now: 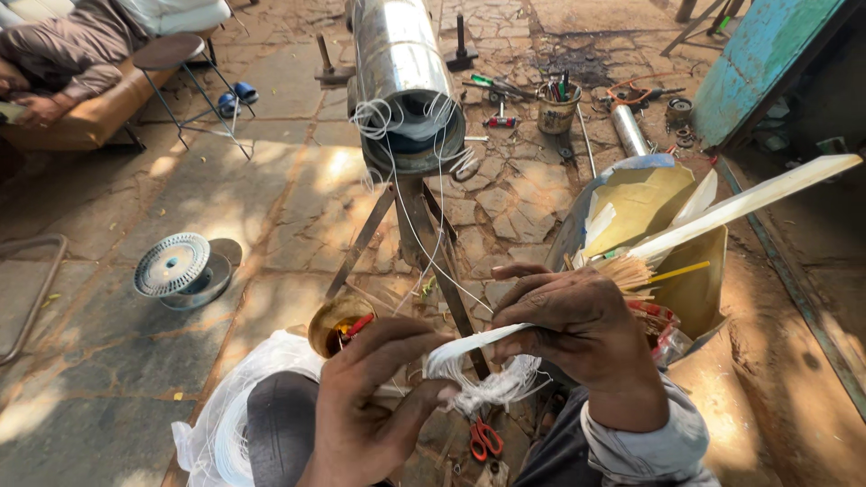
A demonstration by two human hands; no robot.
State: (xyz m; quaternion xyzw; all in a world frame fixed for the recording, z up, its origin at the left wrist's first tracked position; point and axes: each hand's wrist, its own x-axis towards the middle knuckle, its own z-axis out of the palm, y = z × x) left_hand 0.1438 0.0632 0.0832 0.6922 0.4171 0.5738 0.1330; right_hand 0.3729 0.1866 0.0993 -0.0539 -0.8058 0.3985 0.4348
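White flat strip (478, 341), frayed threads, pinched by both hands (469, 374)

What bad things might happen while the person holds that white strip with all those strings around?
The thin white wires trailing from the metal cylinder might tangle or snag as both hands, left hand and right hand, work the white strip. The red scissors lying below could be stepped on or nick a knee.

One pair of red-handled scissors (485, 439) below the hands. One wire spool (171, 265) far left of them. One metal cylinder (401, 81) beyond.
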